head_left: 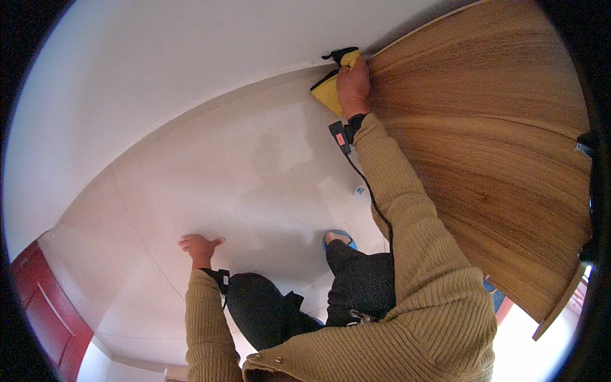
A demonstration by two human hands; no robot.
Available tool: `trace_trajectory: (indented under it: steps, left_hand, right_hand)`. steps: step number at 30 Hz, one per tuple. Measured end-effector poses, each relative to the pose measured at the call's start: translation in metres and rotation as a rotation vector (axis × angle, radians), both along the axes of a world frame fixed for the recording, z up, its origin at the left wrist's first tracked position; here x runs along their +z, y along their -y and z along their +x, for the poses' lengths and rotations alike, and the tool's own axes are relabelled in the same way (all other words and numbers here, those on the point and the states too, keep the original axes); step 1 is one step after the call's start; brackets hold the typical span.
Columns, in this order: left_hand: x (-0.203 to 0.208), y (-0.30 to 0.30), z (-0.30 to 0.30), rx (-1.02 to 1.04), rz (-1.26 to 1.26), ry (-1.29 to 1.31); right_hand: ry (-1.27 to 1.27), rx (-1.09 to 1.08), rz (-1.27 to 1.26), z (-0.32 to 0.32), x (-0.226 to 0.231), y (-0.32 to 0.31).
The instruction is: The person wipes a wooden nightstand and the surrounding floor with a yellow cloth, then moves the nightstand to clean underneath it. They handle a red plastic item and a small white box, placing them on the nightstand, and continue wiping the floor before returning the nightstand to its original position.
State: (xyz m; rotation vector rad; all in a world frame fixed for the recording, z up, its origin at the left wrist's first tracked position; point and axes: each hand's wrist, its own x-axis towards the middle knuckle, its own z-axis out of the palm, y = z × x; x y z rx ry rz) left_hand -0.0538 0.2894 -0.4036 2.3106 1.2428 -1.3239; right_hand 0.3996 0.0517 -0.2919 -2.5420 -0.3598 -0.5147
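Fingers splay on the left hand (201, 249), seen against the pale floor (191, 172); whether they touch it is unclear. Rightward, a black-edged yellow cloth (328, 94) is bunched in the right hand's (354, 84) grip, beside the wood-grain panel (484, 127). It looks light, soft, unbreakable; its gathered folds should hold best.
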Motion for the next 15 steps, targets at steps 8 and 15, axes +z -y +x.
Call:
trace_trajectory:
  steps: [8,15]
  left_hand:
    - [0.024,0.049,0.085,-0.012,0.011,0.004]
    - [0.002,0.116,0.132,0.062,0.085,0.071]
  right_hand:
    - [-0.211,0.120,0.137,0.044,0.009,-0.016]
    - [-0.225,0.735,0.259,0.045,0.001,-0.027]
